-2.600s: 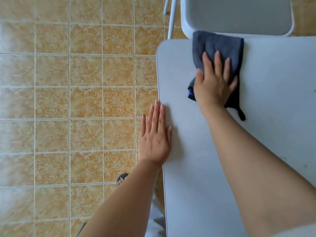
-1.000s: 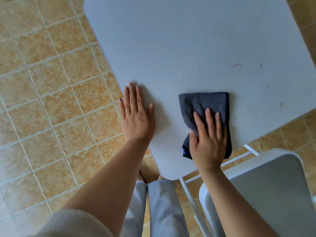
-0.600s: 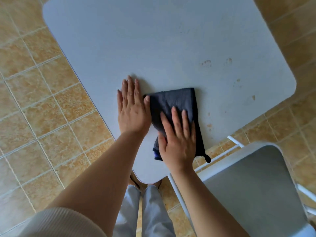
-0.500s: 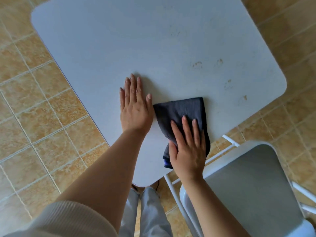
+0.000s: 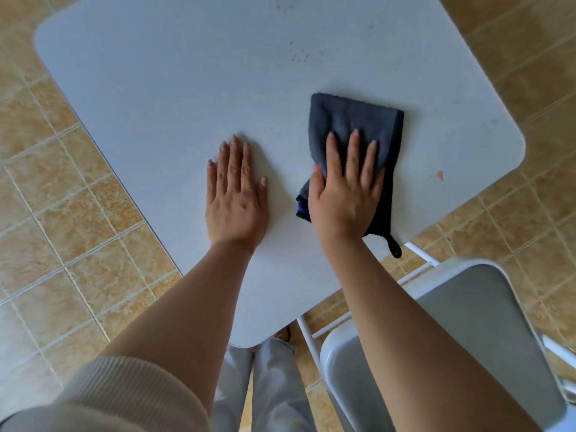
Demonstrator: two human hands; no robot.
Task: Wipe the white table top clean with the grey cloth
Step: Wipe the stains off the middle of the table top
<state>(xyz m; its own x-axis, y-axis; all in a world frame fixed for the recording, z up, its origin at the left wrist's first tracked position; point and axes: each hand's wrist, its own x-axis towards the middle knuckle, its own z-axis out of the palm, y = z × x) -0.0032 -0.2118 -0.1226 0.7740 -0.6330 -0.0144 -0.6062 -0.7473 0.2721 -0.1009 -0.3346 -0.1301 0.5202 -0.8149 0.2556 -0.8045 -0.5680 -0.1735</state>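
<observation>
The white table top [image 5: 174, 88] fills the upper middle of the head view, seen corner-on. A folded dark grey cloth [image 5: 349, 120] lies on it right of centre, its hanging loop trailing over the near right edge. My right hand [image 5: 344, 191] presses flat on the cloth's near half, fingers spread. My left hand [image 5: 237, 194] rests flat on the bare table to the left of the cloth, apart from it. A small brown stain [image 5: 439, 175] sits near the right corner. Faint dark specks [image 5: 299, 56] mark the far part of the top.
A white folding chair [image 5: 467, 332] stands at the lower right, close to the table's near right edge. Tan floor tiles [image 5: 62, 213] surround the table. My legs [image 5: 268, 385] in light trousers stand at the near corner.
My right hand has slid the cloth to the right and farther from me, away from my left hand. My left hand has stayed flat in place.
</observation>
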